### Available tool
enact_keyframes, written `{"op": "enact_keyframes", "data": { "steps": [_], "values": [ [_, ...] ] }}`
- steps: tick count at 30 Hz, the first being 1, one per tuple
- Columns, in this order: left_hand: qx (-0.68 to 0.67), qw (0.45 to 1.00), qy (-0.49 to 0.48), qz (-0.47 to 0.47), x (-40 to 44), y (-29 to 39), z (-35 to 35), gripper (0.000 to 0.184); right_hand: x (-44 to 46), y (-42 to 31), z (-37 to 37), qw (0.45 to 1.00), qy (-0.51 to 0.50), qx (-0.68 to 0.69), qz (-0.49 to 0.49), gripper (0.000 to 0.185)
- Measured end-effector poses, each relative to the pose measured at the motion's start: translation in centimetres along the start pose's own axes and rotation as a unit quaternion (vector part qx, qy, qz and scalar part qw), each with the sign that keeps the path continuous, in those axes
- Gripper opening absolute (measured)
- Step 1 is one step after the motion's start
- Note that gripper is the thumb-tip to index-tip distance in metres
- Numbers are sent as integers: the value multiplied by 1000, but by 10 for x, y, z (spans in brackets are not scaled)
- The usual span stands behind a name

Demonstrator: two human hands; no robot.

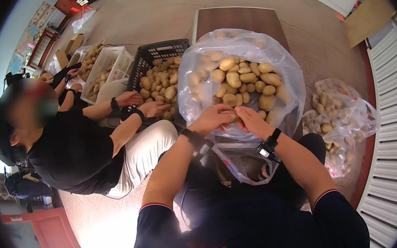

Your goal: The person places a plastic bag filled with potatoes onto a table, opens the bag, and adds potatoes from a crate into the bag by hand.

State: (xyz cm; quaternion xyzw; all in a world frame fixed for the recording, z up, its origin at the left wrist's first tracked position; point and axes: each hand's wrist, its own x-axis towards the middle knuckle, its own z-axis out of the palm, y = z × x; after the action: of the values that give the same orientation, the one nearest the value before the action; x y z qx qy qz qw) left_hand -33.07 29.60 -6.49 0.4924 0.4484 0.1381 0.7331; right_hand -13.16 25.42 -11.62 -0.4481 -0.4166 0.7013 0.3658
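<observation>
A clear plastic bag (287, 77) stands open in front of me with many potatoes (247, 78) inside. Both my hands are together over the near edge of the bag's opening. My left hand (214, 118) has its fingers curled, and they touch the fingers of my right hand (251, 120). What lies between the fingers, if anything, is too small and too covered to make out. Dark bands with small devices are on both my wrists. The near part of the bag hangs down between my knees.
To the left a co-worker (73, 141) sits with both hands over a black crate (160, 48) of potatoes. A white crate (123, 64) of potatoes stands beyond. Bagged potatoes (333, 111) lie at the right, beside a white radiator (392, 153). Behind the bag is a brown board (241, 18).
</observation>
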Motion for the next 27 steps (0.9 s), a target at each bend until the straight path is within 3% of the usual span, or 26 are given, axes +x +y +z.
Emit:
{"op": "enact_keyframes", "data": {
  "steps": [6, 9, 11, 12, 14, 17, 21, 27],
  "values": [
    [-16, 1000, -8, 4, 2, -1, -2, 44, 1, 3, -3, 998, 42, -54, 7, 34],
    [-44, 999, 14, 7, 1, -2, -4, 46, 13, 18, -14, 978, 77, -176, -76, 30],
    [-71, 997, 27, 12, 0, -3, -8, 47, 20, 27, -22, 932, 227, -259, -110, 29],
    [-92, 995, 39, 22, -2, 0, -10, 47, 20, 26, -27, 932, 227, -259, -109, 29],
    [-113, 992, 51, 33, -4, 7, -12, 46, 19, 22, -40, 851, 363, -363, -112, 34],
    [-166, 981, 75, 63, -9, 11, -23, 42, 19, 13, -54, 805, 417, -418, -58, 42],
    [-259, 951, 118, 125, -12, 10, -40, 38, 26, 30, -70, 776, 421, -458, -103, 48],
    [-346, 889, 229, 194, -14, -2, -79, 32, 18, 15, -64, 798, 420, -432, 30, 59]
  ]
}}
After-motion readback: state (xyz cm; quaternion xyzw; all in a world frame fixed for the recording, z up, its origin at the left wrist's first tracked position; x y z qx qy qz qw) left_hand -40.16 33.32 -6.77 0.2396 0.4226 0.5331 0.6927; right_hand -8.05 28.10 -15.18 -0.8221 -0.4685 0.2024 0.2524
